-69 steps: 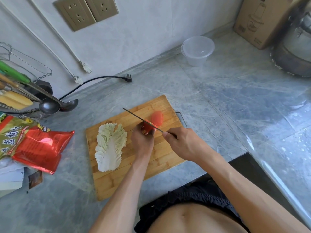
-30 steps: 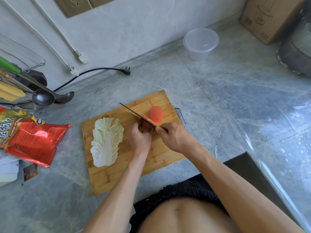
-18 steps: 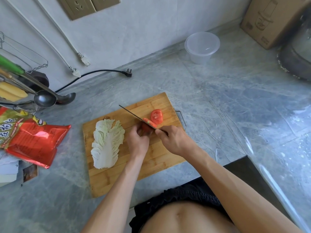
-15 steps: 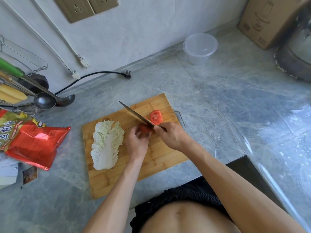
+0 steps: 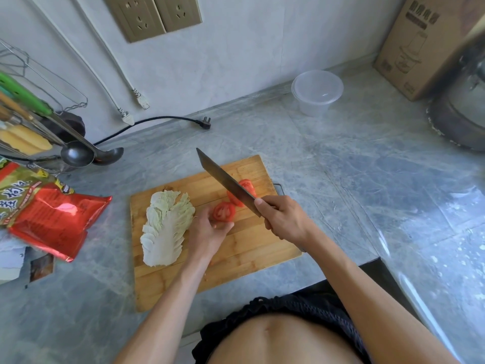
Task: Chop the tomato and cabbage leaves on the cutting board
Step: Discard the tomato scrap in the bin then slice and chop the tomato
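At the far left a red packet [image 5: 49, 214] lies on the counter [image 5: 341, 166], off the board [image 5: 236, 258]. On the board's left part the cabbage [image 5: 165, 227] lies flat and whole, its long axis running from the near edge up and slightly right, stem end toward the person. Just right of it the left hand [image 5: 207, 232] has its fingers curled around a cut piece of tomato [image 5: 223, 211], cut face showing. Right again, the knife [image 5: 225, 182] is lifted and slants from the handle up-left over two slices [image 5: 246, 186] lying at the board's far right. The right hand [image 5: 284, 219] is wrapped around the handle. The held tomato sits between the two hands, just left of the blade's heel, so the next cut likely means a short drop down and left. The cabbage is nearer the left hand and looks untouched.
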Demonstrator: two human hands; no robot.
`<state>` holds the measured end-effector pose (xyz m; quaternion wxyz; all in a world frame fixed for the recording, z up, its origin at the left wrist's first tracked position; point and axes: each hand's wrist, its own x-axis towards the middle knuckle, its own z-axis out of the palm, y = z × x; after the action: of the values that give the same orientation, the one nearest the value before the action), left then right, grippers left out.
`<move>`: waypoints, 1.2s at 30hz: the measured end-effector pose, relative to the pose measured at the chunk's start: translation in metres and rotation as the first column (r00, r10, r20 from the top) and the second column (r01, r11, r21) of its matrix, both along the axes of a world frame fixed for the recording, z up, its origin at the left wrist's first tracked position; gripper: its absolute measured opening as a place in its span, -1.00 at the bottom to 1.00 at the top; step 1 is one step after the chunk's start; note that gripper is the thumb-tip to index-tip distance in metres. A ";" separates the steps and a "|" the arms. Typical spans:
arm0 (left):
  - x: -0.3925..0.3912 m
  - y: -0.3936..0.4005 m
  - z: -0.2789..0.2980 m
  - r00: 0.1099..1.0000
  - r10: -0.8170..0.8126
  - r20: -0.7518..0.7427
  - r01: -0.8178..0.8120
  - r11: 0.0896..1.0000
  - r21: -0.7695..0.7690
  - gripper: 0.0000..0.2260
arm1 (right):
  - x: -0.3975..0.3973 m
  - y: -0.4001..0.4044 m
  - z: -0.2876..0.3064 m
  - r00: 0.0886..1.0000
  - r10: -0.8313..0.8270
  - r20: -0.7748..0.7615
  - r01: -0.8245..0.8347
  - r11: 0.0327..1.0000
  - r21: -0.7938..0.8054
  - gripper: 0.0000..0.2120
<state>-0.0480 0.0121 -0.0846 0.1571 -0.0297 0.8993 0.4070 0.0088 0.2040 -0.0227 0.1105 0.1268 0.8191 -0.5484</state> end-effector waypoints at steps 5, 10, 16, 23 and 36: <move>-0.004 -0.011 0.003 1.000 -0.023 0.021 0.024 0.999 -0.035 -0.52 | 0.006 0.017 0.007 0.993 -0.105 -0.060 0.107 0.994 0.038 -0.58; -0.021 -0.004 0.015 0.997 -0.019 -0.075 0.014 0.998 -0.063 -0.44 | 0.010 0.029 0.000 0.979 -0.196 -0.059 0.199 0.978 0.056 -0.54; -0.033 0.029 0.018 0.975 -0.208 -0.084 0.194 0.970 -0.144 -0.34 | 0.016 0.028 -0.008 0.974 -0.223 -0.029 0.224 0.972 0.068 -0.54; -0.041 0.046 0.014 0.960 -0.263 -0.095 0.236 0.944 -0.230 -0.40 | 0.024 0.028 -0.014 0.970 -0.242 -0.009 0.242 0.969 0.048 -0.57; 0.037 0.055 0.005 0.974 -0.108 -0.198 0.131 0.985 0.108 -0.52 | 0.060 0.030 -0.020 0.945 -0.328 0.005 0.328 0.945 0.007 -0.58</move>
<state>-0.0107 0.0666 -0.0796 0.0958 0.0730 0.8841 0.4514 0.0684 0.2341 -0.0426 0.0198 0.2635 0.7878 -0.5563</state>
